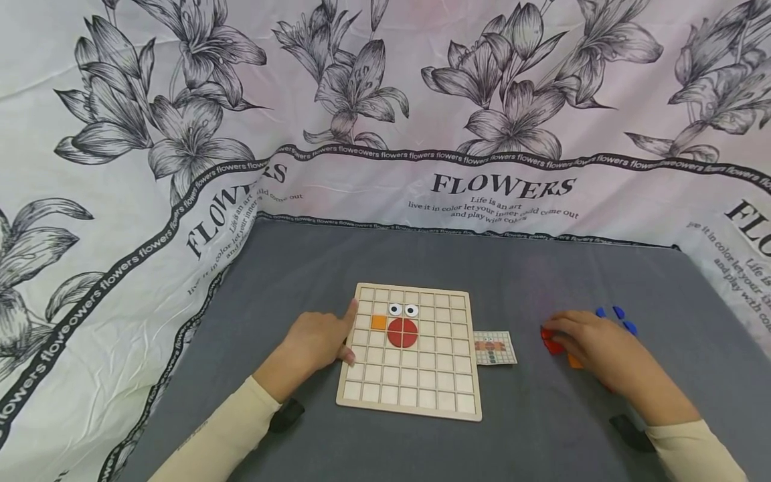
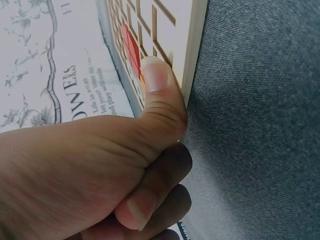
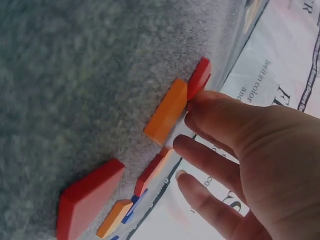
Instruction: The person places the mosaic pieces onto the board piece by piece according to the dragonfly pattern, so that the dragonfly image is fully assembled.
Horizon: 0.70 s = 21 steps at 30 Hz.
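My left hand (image 1: pixel 318 340) steadies the wooden grid board (image 1: pixel 406 404) at its left edge, index finger and thumb spread along the rim. In the left wrist view the thumb (image 2: pixel 159 82) presses on the frame while other fingers curl below. On the board are two googly eyes (image 1: pixel 403 310), an orange square tile (image 1: pixel 378 323) and a red disc of quarter pieces (image 1: pixel 402 333). To the right, my right hand (image 1: pixel 608 348) pinches a red tile (image 3: pixel 199 77) between thumb and index fingertips, beside an orange tile (image 3: pixel 167 111). Its other fingers are spread, and its palm hides some pieces.
A small picture card (image 1: pixel 496 347) lies by the board's right edge, showing a gridded figure. Several blue pieces (image 1: pixel 618 312) lie beyond the right hand. Another red tile (image 3: pixel 87 197) lies nearer the right wrist camera. A flower-printed cloth (image 1: pixel 361 187) borders the grey tabletop (image 1: pixel 301 261).
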Each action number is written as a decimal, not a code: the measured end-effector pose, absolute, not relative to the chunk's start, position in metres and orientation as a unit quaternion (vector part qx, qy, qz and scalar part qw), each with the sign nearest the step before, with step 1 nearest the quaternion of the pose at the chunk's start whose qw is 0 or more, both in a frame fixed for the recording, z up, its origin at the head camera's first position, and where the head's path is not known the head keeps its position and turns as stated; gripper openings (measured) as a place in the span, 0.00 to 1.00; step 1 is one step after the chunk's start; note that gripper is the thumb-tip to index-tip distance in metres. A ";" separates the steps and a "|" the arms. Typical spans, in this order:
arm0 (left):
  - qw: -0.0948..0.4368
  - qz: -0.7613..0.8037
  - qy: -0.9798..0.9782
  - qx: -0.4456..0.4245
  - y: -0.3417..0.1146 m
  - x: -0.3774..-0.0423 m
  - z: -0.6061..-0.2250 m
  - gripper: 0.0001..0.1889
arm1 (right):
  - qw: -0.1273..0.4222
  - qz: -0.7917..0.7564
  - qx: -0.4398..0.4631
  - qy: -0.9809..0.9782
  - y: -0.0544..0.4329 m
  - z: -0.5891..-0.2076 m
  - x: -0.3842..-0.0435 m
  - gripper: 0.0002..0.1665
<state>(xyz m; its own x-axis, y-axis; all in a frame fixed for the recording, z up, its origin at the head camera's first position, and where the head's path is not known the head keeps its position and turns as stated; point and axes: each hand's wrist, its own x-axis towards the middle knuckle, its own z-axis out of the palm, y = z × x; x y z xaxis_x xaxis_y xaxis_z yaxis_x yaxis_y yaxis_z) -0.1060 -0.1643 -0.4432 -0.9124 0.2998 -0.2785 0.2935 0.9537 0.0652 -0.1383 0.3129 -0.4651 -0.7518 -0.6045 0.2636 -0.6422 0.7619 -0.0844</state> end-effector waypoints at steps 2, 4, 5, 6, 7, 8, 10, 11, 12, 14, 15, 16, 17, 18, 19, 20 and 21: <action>0.145 0.012 0.978 0.151 -0.165 -0.106 -0.443 0.55 | 0.128 0.083 0.340 -0.928 0.311 -0.465 -0.140 0.17; 0.144 0.011 0.978 0.150 -0.165 -0.106 -0.443 0.55 | 0.136 0.082 0.340 -0.927 0.310 -0.465 -0.141 0.17; 0.144 0.010 0.978 0.150 -0.165 -0.106 -0.443 0.55 | 0.136 0.080 0.338 -0.928 0.310 -0.466 -0.142 0.17; 0.144 0.009 0.978 0.150 -0.165 -0.106 -0.443 0.55 | 0.132 0.080 0.334 -0.930 0.310 -0.466 -0.142 0.16; 0.144 0.007 0.978 0.150 -0.164 -0.106 -0.444 0.55 | 0.127 0.081 0.331 -0.931 0.310 -0.466 -0.142 0.16; 0.143 0.006 0.978 0.151 -0.164 -0.106 -0.444 0.55 | 0.122 0.081 0.329 -0.933 0.310 -0.466 -0.142 0.16; 0.143 0.002 0.978 0.152 -0.164 -0.106 -0.445 0.55 | 0.118 0.078 0.325 -0.935 0.309 -0.466 -0.142 0.16; 0.143 0.001 0.978 0.153 -0.164 -0.106 -0.445 0.55 | 0.117 0.075 0.326 -0.935 0.309 -0.466 -0.143 0.16; 0.143 0.000 0.978 0.153 -0.164 -0.106 -0.445 0.56 | 0.116 0.073 0.325 -0.936 0.308 -0.465 -0.144 0.17; 0.142 -0.001 0.978 0.152 -0.165 -0.107 -0.445 0.55 | 0.113 0.067 0.320 -0.938 0.307 -0.465 -0.145 0.18; 0.142 -0.002 0.978 0.152 -0.165 -0.107 -0.445 0.55 | 0.109 0.065 0.316 -0.940 0.306 -0.464 -0.146 0.18; 0.141 -0.002 0.978 0.151 -0.165 -0.106 -0.444 0.55 | 0.103 0.064 0.313 -0.942 0.305 -0.464 -0.147 0.19; 0.140 -0.002 0.979 0.151 -0.166 -0.107 -0.444 0.55 | 0.096 0.063 0.309 -0.944 0.304 -0.464 -0.148 0.18; 0.140 -0.002 0.979 0.151 -0.166 -0.107 -0.444 0.55 | 0.088 0.064 0.304 -0.946 0.303 -0.463 -0.149 0.18; 0.139 -0.001 0.979 0.151 -0.166 -0.106 -0.444 0.55 | 0.084 0.064 0.302 -0.947 0.302 -0.463 -0.149 0.17; 0.141 0.000 0.978 0.151 -0.166 -0.106 -0.444 0.55 | 0.084 0.065 0.302 -0.947 0.301 -0.463 -0.150 0.17; 0.141 0.001 0.978 0.151 -0.167 -0.106 -0.444 0.56 | 0.085 0.067 0.302 -0.947 0.300 -0.462 -0.150 0.16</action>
<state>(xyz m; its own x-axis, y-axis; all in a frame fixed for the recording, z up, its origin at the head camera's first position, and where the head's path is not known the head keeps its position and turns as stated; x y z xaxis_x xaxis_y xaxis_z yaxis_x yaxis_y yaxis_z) -0.1062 -0.1666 -0.4437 -0.9146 0.2965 -0.2750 0.2961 0.9542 0.0440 -0.1496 0.3001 -0.4624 -0.8029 -0.5613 0.2009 -0.5839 0.8084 -0.0747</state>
